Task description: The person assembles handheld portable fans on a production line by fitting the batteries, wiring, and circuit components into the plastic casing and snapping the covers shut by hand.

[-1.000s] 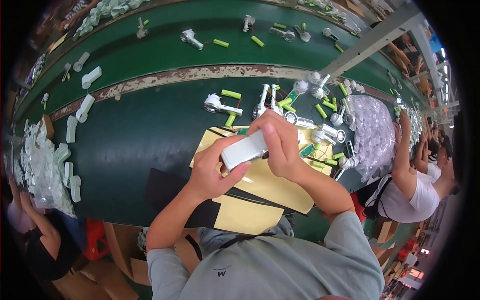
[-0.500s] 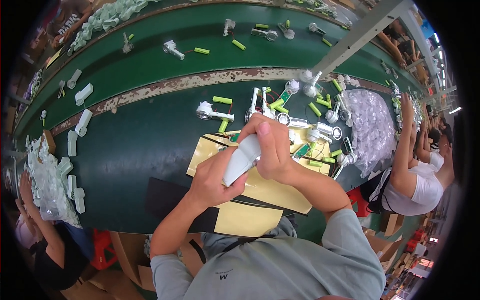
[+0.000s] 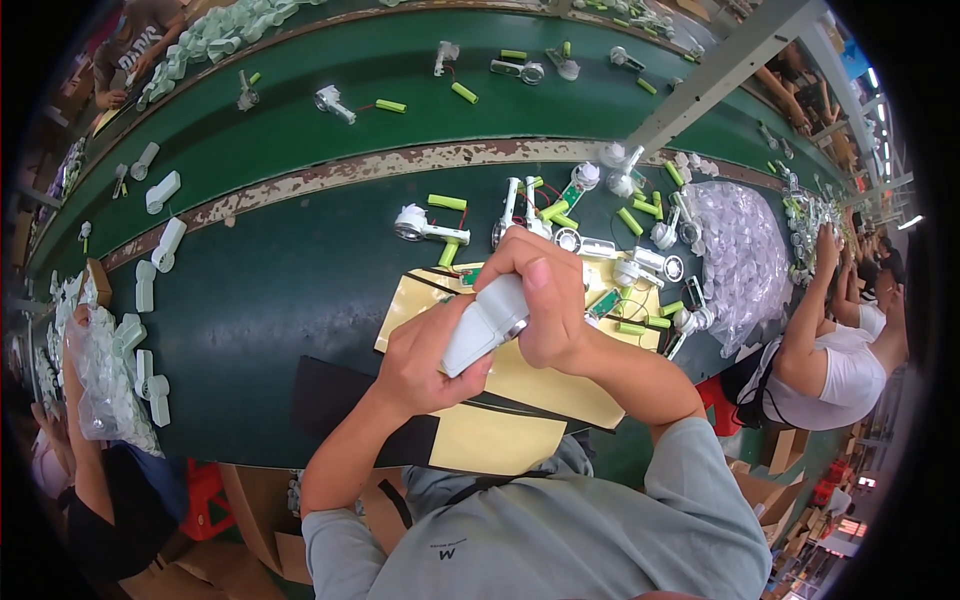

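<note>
One pale casing (image 3: pixel 474 335) slants, near end pinched in the left grip (image 3: pixel 418 362), far end in the right grip (image 3: pixel 550 297).

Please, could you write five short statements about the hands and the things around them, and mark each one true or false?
1. The left hand and the right hand hold the same pale casing. True.
2. The slanting metal beam appears left of both hands. False: the metal beam appears to their right.
3. Yellow-green cylinders lie beyond the hands. True.
4. The glossy sheets near the hands are red. False: the glossy sheets are yellow.
5. The right hand is empty. False: it grips the casing.
</note>
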`<state>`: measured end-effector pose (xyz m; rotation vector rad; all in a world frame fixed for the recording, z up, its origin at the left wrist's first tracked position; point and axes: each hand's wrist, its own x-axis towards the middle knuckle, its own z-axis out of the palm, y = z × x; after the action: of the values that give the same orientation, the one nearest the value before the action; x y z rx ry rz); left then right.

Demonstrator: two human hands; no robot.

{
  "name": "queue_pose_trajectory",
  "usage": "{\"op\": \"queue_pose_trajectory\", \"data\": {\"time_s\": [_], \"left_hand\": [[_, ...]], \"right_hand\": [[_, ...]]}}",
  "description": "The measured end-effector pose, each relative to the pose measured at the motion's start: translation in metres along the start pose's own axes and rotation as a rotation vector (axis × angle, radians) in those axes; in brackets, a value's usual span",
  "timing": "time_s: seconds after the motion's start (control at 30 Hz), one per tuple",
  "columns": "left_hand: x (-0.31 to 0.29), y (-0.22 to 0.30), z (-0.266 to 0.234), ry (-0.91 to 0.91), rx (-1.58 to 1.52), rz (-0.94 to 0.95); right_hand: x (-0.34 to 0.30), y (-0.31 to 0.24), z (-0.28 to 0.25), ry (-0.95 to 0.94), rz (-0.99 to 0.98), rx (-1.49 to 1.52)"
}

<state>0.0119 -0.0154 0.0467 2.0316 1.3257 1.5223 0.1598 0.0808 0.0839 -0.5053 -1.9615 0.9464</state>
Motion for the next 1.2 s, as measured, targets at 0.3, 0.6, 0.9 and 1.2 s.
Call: {"op": "queue_pose_trajectory", "data": {"time_s": [0.3,0.6,0.9,1.2], "left_hand": [[-0.004,-0.003,-0.002,0.003,-0.089,-0.19],[-0.005,-0.023,-0.037,0.135,-0.063,-0.707],[-0.149,-0.139,-0.293,0.363,1.928,-0.721],[-0.164,-0.152,-0.286,0.284,1.634,-1.073]], "right_hand": [[0.016,0.007,-0.008,-0.134,-0.01,0.032],[0.103,0.122,-0.055,-0.046,0.742,-0.269],[0.144,0.188,-0.097,0.021,0.469,-1.278],[0.201,0.29,-0.071,-0.038,0.713,-0.797]]}}
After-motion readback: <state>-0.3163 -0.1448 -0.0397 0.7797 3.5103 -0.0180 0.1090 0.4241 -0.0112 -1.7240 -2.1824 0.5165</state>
